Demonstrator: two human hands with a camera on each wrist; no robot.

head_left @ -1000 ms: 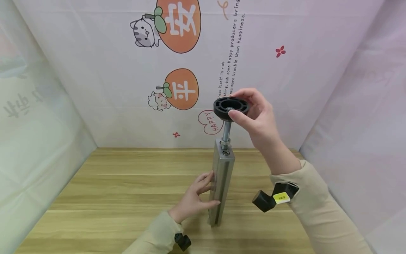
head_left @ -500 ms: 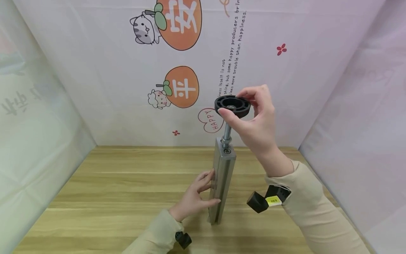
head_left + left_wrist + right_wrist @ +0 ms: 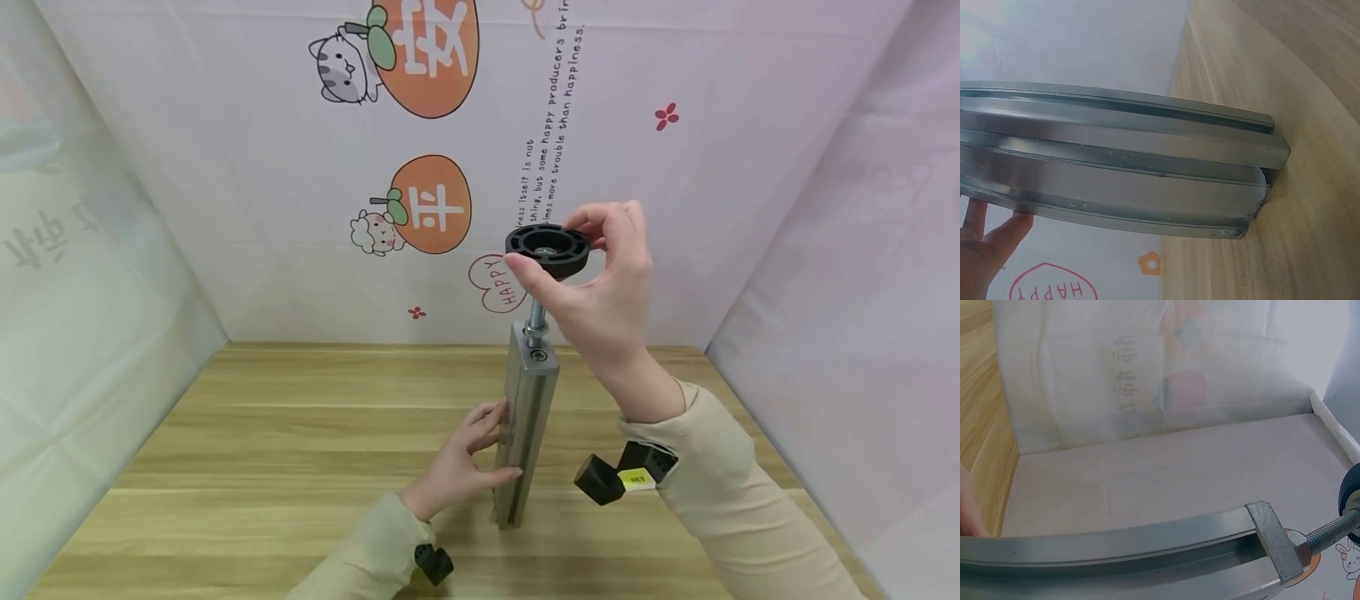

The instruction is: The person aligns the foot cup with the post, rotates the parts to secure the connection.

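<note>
A grey aluminium profile (image 3: 528, 437) stands upright on the table. From its top end plate (image 3: 1272, 540) rises a threaded rod (image 3: 1335, 530) with a nut (image 3: 1299, 545) at its base. A round black levelling foot (image 3: 572, 262) tops the rod. My right hand (image 3: 607, 308) pinches the foot's rim, thumb in front and fingers behind. Lower down, my left hand (image 3: 457, 471) grips the profile from the left, its thumb across the near side. In the left wrist view, fingers (image 3: 1007, 240) touch the profile's edge, and its lower end meets the tabletop.
The wood-grain table (image 3: 300, 442) is bounded by a printed white cloth (image 3: 300, 283) behind, with pale cloth on the left (image 3: 97, 275) and right (image 3: 817, 275). Black cameras sit on both wrists, the right one (image 3: 600, 479) near the profile.
My right hand has turned about the foot: its thumb has slid left along the near rim, and the wrist has swung left. My left hand keeps its hold on the profile.
</note>
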